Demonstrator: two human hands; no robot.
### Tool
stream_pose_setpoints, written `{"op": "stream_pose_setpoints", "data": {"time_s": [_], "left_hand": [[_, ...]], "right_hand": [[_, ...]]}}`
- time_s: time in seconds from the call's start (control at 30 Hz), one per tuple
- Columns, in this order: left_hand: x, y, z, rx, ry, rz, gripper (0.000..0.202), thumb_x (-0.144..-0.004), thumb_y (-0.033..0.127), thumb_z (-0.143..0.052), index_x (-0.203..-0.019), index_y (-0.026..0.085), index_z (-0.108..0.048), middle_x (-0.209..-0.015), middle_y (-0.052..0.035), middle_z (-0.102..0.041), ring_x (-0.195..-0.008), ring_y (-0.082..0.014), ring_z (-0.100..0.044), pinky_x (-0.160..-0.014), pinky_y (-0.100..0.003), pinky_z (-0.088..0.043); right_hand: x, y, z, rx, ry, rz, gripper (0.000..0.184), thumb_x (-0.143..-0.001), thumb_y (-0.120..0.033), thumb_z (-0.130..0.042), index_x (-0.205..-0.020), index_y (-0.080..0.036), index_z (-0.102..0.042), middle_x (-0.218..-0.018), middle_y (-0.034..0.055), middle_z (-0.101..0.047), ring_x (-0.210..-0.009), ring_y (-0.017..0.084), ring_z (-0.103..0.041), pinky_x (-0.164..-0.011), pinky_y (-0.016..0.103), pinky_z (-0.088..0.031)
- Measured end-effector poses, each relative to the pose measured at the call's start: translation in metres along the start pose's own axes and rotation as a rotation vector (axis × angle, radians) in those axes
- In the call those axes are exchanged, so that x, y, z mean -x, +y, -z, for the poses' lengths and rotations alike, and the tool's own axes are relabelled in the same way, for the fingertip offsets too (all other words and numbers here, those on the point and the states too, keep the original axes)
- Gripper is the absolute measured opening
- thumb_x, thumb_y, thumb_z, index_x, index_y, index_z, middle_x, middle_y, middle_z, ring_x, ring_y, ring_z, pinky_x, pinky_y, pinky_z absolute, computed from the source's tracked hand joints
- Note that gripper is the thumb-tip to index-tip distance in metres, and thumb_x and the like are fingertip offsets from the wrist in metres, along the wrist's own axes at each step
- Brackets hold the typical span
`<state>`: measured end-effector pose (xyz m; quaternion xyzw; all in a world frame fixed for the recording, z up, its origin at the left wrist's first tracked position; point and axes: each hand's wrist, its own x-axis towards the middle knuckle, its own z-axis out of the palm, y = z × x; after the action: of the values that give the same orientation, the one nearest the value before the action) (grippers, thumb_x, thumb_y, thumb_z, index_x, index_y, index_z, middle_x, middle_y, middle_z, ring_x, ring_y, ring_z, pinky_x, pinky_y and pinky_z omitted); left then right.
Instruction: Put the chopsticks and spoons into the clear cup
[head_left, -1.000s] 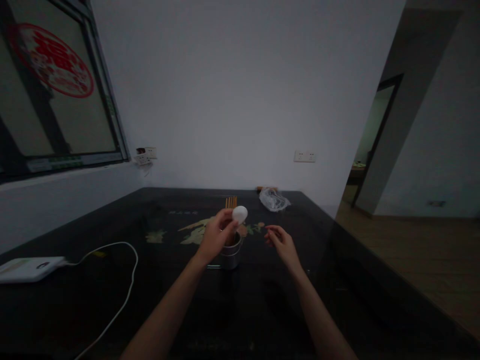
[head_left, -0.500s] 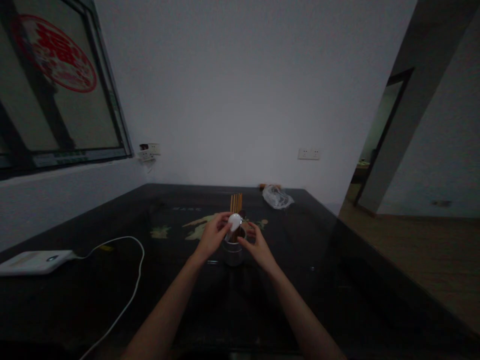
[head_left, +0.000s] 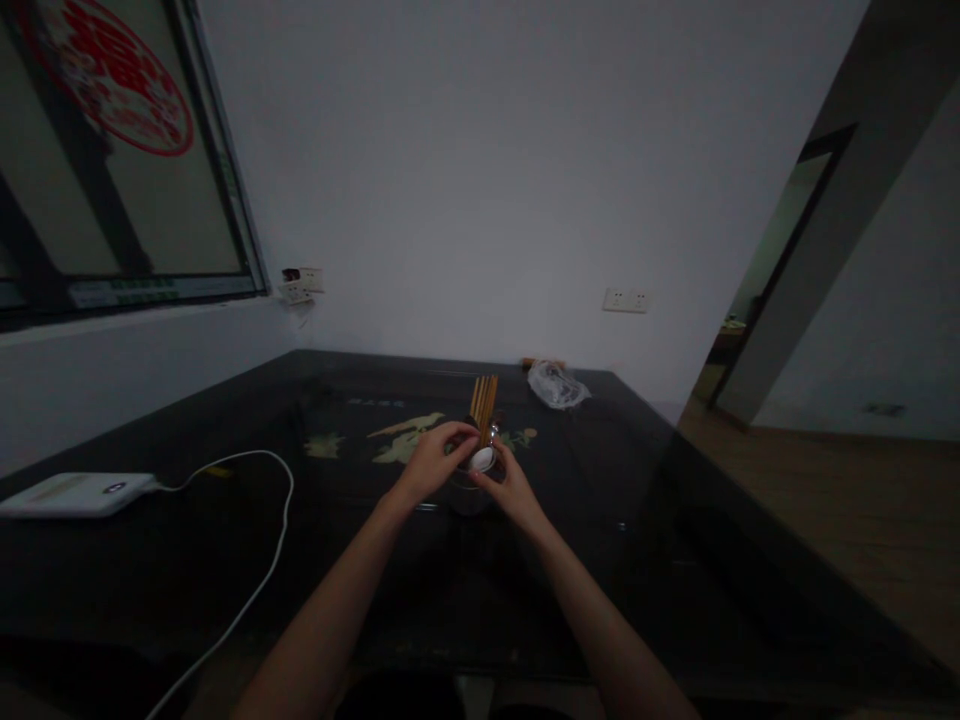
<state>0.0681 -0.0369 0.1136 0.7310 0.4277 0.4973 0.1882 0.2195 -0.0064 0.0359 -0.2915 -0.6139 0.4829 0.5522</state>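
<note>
A metal cup (head_left: 469, 500) stands on the dark table and holds several wooden chopsticks (head_left: 486, 398) leaning to the right. The rounded head of a white spoon (head_left: 482, 459) shows at the cup's mouth; its handle is hidden. My left hand (head_left: 437, 460) pinches at the upper left edge of that spoon, fingers curled together. On the other side my right hand (head_left: 517, 487) grips around the cup's rim, thumb in front and fingers behind. A shiny metal spoon (head_left: 495, 430) rises beside the chopsticks, just above my right fingertips.
A white power bank (head_left: 79, 495) lies at the left with a white cable (head_left: 281, 540) curving toward the front edge. A crumpled clear plastic bag (head_left: 555, 385) is at the back, near the wall sockets (head_left: 625, 300). Painted decoration marks the table (head_left: 337, 590).
The white spoon has gone down and slightly right, into the cup's mouth. The chopsticks now lean further right. My left hand has moved along with the spoon, and the view has shifted a little.
</note>
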Motion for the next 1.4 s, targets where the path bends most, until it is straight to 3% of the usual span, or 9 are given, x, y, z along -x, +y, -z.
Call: {"op": "stream_pose_setpoints", "data": {"time_s": [0.23, 0.63, 1.07, 1.4], "left_hand": [[0.003, 0.010, -0.004, -0.080, -0.112, 0.002, 0.013, -0.078, 0.027, -0.061, -0.087, 0.018, -0.066, -0.083, -0.0021, -0.069, -0.078, -0.0176, -0.063, -0.072, -0.028, -0.048], [0.000, -0.012, -0.005, -0.097, 0.030, 0.006, 0.017, -0.084, 0.027, -0.055, -0.095, 0.018, -0.064, -0.091, -0.0036, -0.068, -0.084, -0.0177, -0.063, -0.079, -0.030, -0.047], [0.004, -0.015, -0.010, -0.347, -0.067, -0.113, 0.020, -0.088, 0.028, -0.050, -0.099, 0.020, -0.064, -0.095, -0.0061, -0.065, -0.091, -0.0207, -0.059, -0.085, -0.035, -0.043], [0.003, -0.015, -0.011, -0.376, -0.038, -0.096, 0.017, -0.086, 0.026, -0.050, -0.083, 0.020, -0.066, -0.088, -0.0055, -0.064, -0.088, -0.0210, -0.057, -0.084, -0.035, -0.042]], "right_hand": [[0.000, 0.002, 0.003, 0.040, 0.014, -0.018, 0.066, -0.060, -0.035, -0.077, -0.119, -0.021, -0.050, -0.121, 0.0096, -0.058, -0.111, 0.027, -0.056, -0.098, 0.045, -0.043], [0.000, -0.004, 0.006, -0.019, -0.050, -0.013, 0.065, -0.060, -0.032, -0.079, -0.118, -0.023, -0.050, -0.120, 0.0078, -0.061, -0.112, 0.025, -0.056, -0.102, 0.045, -0.039], [0.000, -0.003, 0.006, -0.010, -0.044, 0.009, 0.064, -0.060, -0.034, -0.078, -0.117, -0.023, -0.052, -0.119, 0.0076, -0.060, -0.112, 0.025, -0.056, -0.100, 0.043, -0.040], [0.001, -0.005, 0.005, 0.001, -0.022, -0.007, 0.068, -0.059, -0.038, -0.078, -0.120, -0.023, -0.051, -0.121, 0.0080, -0.060, -0.111, 0.025, -0.056, -0.099, 0.042, -0.041]]}}
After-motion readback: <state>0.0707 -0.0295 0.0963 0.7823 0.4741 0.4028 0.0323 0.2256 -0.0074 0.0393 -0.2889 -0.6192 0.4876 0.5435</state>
